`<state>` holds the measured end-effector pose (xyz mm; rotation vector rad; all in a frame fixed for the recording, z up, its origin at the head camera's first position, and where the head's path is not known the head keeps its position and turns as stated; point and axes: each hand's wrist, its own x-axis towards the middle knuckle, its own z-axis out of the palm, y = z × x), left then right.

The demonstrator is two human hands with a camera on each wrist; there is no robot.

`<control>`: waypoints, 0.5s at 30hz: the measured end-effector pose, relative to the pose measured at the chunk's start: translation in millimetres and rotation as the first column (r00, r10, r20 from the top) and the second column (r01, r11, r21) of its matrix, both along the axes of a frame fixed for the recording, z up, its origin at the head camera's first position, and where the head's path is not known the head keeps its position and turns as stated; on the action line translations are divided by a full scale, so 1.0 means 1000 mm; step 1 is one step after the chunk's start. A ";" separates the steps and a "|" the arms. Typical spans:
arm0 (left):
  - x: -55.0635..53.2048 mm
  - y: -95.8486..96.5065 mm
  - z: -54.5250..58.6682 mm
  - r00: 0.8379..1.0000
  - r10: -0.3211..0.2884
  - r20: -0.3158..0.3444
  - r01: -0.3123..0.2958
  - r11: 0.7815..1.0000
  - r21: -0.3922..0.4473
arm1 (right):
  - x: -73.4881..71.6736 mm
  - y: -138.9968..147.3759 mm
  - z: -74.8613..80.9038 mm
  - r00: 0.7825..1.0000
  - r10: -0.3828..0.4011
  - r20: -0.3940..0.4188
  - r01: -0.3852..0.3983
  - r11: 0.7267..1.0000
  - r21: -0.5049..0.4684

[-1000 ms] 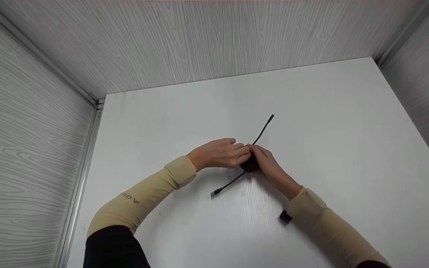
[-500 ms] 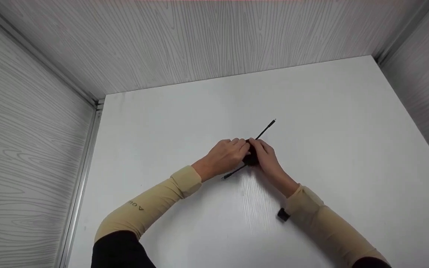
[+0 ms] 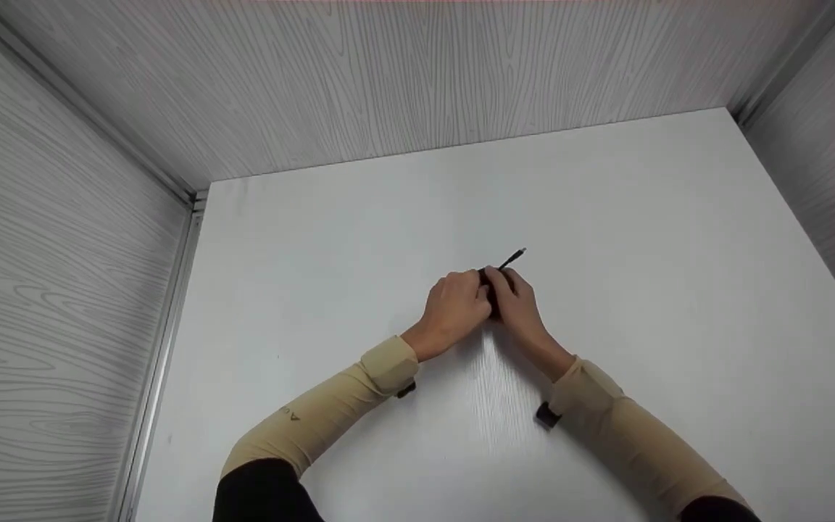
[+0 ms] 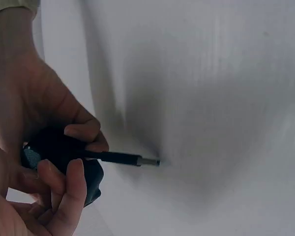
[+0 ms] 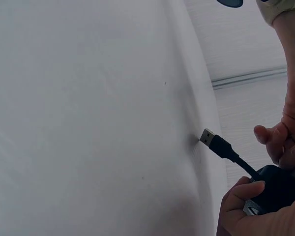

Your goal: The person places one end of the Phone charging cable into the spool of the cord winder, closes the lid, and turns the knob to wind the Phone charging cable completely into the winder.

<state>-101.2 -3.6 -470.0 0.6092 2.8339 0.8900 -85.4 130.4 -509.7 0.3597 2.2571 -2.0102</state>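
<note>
A black retractable USB cable has a rounded case [image 3: 494,304] between the two hands, above the white table. My right hand [image 3: 524,308] grips the case from the right, fingers along its top edge. My left hand [image 3: 454,308] holds it from the left with bent fingers, covering much of it. A short cable end with a slim plug [image 3: 516,255] points up and right; in the left wrist view this plug [image 4: 148,161] has a narrow metal tip. In the right wrist view, a USB-A plug [image 5: 207,137] sticks out on a short length of cord; the left hand hides it from the head view.
The white tabletop [image 3: 359,232] stretches around the hands. Wood-grain panels stand behind [image 3: 417,72], at the left [image 3: 48,290] and at the right. Small dark blocks [image 3: 548,415] are at the underside of both sleeve cuffs.
Both cable ends stick out less from the case than before. My left hand has turned and now wraps closer round the case's left side. The right hand has barely moved.
</note>
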 end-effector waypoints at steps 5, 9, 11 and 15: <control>-0.006 -0.001 0.007 0.998 -0.015 0.059 0.016 1.000 -0.014 | 0.000 0.006 -0.001 0.999 0.027 0.021 -0.026 1.000 -0.014; -0.008 -0.007 0.010 0.996 -0.065 0.063 0.069 0.995 -0.067 | 0.001 0.008 0.000 0.997 0.070 0.042 -0.069 0.997 -0.019; -0.010 -0.012 0.012 0.993 -0.103 0.062 0.108 0.991 -0.079 | 0.001 0.009 0.001 0.995 0.087 0.042 -0.087 0.996 -0.018; -0.014 -0.025 0.014 0.977 -0.214 -0.011 0.213 0.974 -0.082 | 0.000 0.012 0.003 0.990 0.126 0.063 -0.126 0.992 -0.008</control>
